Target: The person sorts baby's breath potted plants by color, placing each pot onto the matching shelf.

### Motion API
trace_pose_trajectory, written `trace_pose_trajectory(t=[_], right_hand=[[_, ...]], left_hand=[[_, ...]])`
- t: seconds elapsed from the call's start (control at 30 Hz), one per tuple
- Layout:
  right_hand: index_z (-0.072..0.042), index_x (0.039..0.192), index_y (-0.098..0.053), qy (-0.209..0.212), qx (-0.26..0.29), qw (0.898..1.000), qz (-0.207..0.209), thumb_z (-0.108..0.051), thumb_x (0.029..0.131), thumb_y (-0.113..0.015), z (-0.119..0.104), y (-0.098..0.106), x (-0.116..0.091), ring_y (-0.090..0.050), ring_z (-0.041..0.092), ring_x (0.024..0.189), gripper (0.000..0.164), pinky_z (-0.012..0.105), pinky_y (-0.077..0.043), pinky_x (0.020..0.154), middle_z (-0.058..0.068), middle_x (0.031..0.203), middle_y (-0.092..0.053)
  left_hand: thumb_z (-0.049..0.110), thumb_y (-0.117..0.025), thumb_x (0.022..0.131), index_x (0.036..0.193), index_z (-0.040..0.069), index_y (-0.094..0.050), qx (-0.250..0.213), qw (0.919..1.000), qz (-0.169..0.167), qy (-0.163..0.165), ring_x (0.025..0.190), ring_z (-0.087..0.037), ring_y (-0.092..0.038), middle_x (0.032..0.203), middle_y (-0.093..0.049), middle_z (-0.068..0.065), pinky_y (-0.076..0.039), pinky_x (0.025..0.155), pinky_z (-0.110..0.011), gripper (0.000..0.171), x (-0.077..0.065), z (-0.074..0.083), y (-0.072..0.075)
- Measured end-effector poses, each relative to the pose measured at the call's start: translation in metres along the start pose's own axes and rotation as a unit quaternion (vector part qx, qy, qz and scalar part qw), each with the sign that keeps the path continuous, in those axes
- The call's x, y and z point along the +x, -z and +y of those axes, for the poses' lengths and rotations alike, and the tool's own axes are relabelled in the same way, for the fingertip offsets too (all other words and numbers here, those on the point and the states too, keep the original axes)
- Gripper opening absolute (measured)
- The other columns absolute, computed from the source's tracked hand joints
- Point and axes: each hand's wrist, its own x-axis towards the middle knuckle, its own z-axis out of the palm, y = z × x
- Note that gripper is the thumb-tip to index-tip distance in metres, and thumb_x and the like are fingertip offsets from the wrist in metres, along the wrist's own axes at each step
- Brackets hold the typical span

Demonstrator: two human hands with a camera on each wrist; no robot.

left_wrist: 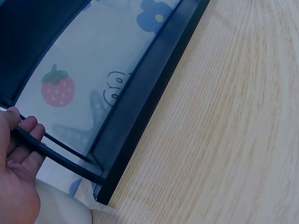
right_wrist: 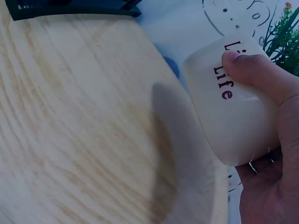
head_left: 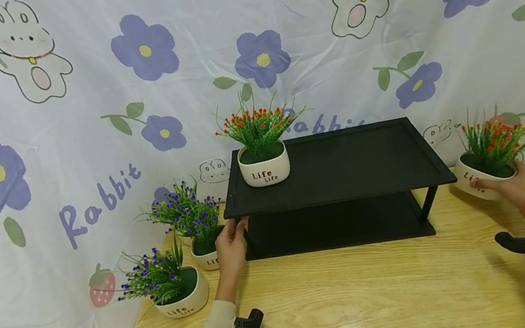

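The person's left hand (head_left: pixel 230 246) has its fingers bent round the slim black post (left_wrist: pixel 65 163) at the left end of a black two-tier shelf (head_left: pixel 362 161), just under the top tier, while the right hand (head_left: pixel 522 188) grips a potted plant with red flowers (head_left: pixel 492 158), its thumb on the front of the white pot over the "Life" lettering and its other fingers round the far side. That plant is beyond the shelf's right end, tilted with its flowers leaning to the right, and its pot is raised off the wooden worktop (head_left: pixel 338 291). Neither of the hands is spread wide; each is closed about what it holds. A second red-flowered plant (head_left: pixel 263 155) stands upright on the left end of the shelf's top tier, its "Life Life" lettering facing the person. Left of the shelf are three plants with purple-blue flowers: a front one (head_left: pixel 176 287) nearest the person, a middle one (head_left: pixel 204 236) just beside the left hand and partly hidden by it, and a rear one (head_left: pixel 176 208) mostly covered by the middle plant. Behind everything hangs a pale cloth (head_left: pixel 192 6) printed with rabbits and purple flowers
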Motion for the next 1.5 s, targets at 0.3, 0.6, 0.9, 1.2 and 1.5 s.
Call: trace_pose_trajectory(t=[0.3, 0.6, 0.9, 1.2, 1.5], right_hand=[[-0.002, 0.169, 0.011, 0.016, -0.002, 1.0, -0.004, -0.052, 0.099, -0.073, -0.014, 0.01, -0.001, -0.01, 0.068, 0.154, 0.121, 0.084, -0.022, 0.116, 0.035, 0.174, 0.004], [-0.004, 0.166, 0.019, 0.03, -0.009, 1.0, -0.006, -0.05, 0.102, -0.069, -0.023, 0.021, -0.006, -0.003, 0.07, 0.152, 0.118, 0.086, -0.021, 0.112, 0.033, 0.173, 0.014], [-0.003, 0.165, 0.022, 0.027, -0.036, 0.999, -0.003, -0.053, 0.102, -0.068, -0.037, 0.032, -0.012, -0.001, 0.07, 0.152, 0.121, 0.087, -0.022, 0.11, 0.033, 0.171, 0.02], [-0.011, 0.166, 0.022, 0.048, -0.024, 0.999, 0.011, -0.052, 0.1, -0.072, -0.056, 0.033, -0.014, 0.009, 0.064, 0.155, 0.122, 0.087, -0.014, 0.114, 0.025, 0.173, 0.02], [-0.035, 0.17, 0.009, 0.095, -0.055, 0.994, 0.03, -0.051, 0.098, -0.075, -0.083, 0.036, -0.013, -0.007, 0.065, 0.156, 0.112, 0.086, -0.016, 0.115, 0.022, 0.177, 0.0]], left_hand=[[0.017, -0.054, 0.114, 0.147, 0.011, -0.065, -0.002, 1.0, -0.002, 0.006, 0.123, -0.038, -0.071, 0.142, -0.07, -0.017, -0.059, 0.093, -0.038, 0.036, 0.0, 0.001, 0.0], [0.016, -0.054, 0.113, 0.144, 0.012, -0.068, 0.007, 1.0, 0.001, -0.002, 0.116, -0.039, -0.071, 0.138, -0.072, -0.017, -0.057, 0.092, -0.036, 0.034, 0.0, 0.001, 0.0], [0.019, -0.055, 0.113, 0.139, 0.012, -0.071, 0.015, 0.9999, 0.003, 0.004, 0.09, -0.025, -0.069, 0.126, -0.075, -0.022, -0.051, 0.076, -0.024, 0.031, -0.001, 0.001, 0.0], [0.018, -0.055, 0.113, 0.143, 0.009, -0.068, -0.004, 1.0, -0.005, 0.007, 0.119, -0.035, -0.07, 0.14, -0.07, -0.019, -0.05, 0.09, -0.028, 0.033, -0.001, 0.001, 0.001], [0.018, -0.056, 0.113, 0.144, 0.015, -0.069, 0.001, 1.0, 0.002, 0.003, 0.088, -0.021, -0.068, 0.12, -0.076, -0.025, -0.046, 0.075, -0.015, 0.034, 0.0, 0.001, 0.0]])
